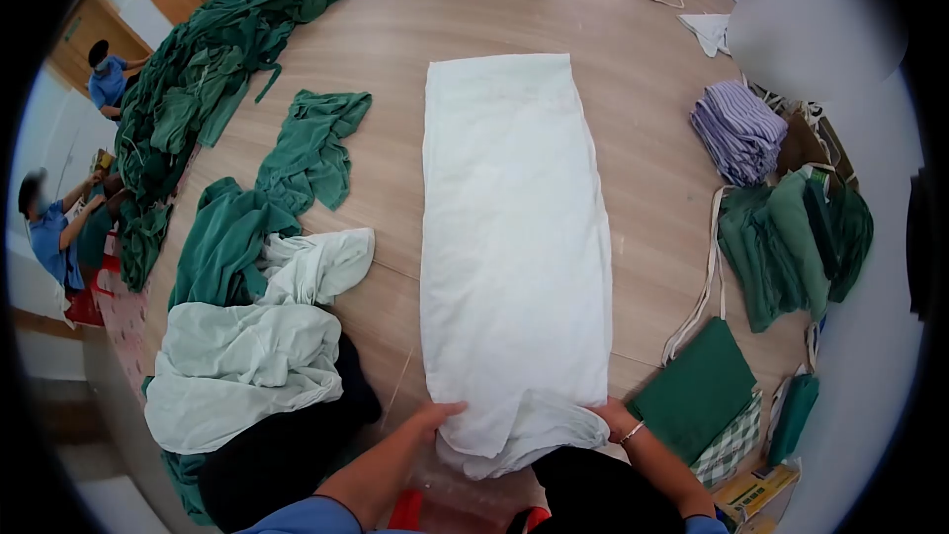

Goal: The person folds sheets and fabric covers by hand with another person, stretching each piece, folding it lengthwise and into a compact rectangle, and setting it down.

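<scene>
A long white cloth [514, 237] lies flat and folded lengthwise on the wooden table [386, 188], its near end bunched at the front edge. My left hand [438, 418] grips the near left corner, thumb on top and the other fingers hidden. At the near right corner, my right hand [618, 420] is closed on the same cloth beside the crumpled part. A bracelet circles my right wrist.
Green cloths [217, 247] and pale crumpled cloths [247, 366] lie left, below a large green heap [188, 69]. Striped fabric [739, 129], green stacks [781, 237] and a folded green cloth [697, 386] line the right. Two people sit far left; another person's feet show ahead.
</scene>
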A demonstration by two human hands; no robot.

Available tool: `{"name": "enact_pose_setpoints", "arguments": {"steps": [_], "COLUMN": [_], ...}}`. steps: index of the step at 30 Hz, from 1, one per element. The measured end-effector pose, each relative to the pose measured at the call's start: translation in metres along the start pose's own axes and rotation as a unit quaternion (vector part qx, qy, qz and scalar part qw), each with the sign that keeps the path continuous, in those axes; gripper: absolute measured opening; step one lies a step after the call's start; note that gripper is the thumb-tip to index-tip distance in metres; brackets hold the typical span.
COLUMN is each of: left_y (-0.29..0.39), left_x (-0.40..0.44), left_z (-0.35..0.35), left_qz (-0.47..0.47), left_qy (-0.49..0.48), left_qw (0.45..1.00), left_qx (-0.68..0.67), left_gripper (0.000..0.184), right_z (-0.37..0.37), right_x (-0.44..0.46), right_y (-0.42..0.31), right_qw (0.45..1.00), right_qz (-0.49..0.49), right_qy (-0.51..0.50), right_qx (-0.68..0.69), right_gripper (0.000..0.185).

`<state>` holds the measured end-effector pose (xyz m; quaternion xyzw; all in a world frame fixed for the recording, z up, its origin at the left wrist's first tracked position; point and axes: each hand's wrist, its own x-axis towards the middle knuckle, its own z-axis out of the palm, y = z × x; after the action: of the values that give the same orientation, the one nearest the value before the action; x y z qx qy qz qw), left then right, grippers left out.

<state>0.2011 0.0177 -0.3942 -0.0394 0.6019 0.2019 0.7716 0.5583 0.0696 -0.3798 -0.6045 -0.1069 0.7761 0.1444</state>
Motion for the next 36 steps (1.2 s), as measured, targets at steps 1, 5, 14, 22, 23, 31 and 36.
{"name": "enact_pose_setpoints", "arguments": {"steps": [1,5,14,22,23,31,36], "left_y": [0.004,0.056,0.189,0.181,0.185,0.170,0.072], "left_x": [-0.006,-0.064,-0.287,-0.494,-0.512,-0.544,-0.399], "left_z": [0.005,0.028,0.118,0.138,0.120,-0.055,-0.100], "left_qz": [0.005,0.118,0.430,0.506,0.529,0.750,0.508], "left_qy": [-0.001,-0.050,-0.150,-0.057,-0.082,0.000,0.016], "left_qw": [1.000,0.991,0.851,0.547,0.554,0.637,0.747], "left_qx": [-0.004,0.047,0.262,0.665,0.638,0.177,0.428], "left_gripper": [0.050,0.055,0.051,0.046,0.048,0.049,0.077], "right_z": [0.004,0.055,0.143,0.344,0.358,0.345,0.346], "right_x": [-0.006,-0.089,-0.226,-0.380,-0.396,-0.451,-0.531], "right_y": [-0.005,-0.096,-0.183,-0.218,-0.218,-0.212,-0.194], "right_qw": [0.999,0.908,0.443,0.439,0.567,0.669,0.672], "right_qz": [-0.040,-0.186,-0.343,-0.649,-0.543,-0.682,-0.694], "right_qy": [-0.034,0.006,0.199,-0.247,-0.301,-0.126,-0.178], "right_qx": [0.006,-0.374,-0.804,-0.570,-0.542,-0.266,-0.188], "right_gripper": [0.045,0.032,0.051,0.084,0.063,0.029,0.031]}}
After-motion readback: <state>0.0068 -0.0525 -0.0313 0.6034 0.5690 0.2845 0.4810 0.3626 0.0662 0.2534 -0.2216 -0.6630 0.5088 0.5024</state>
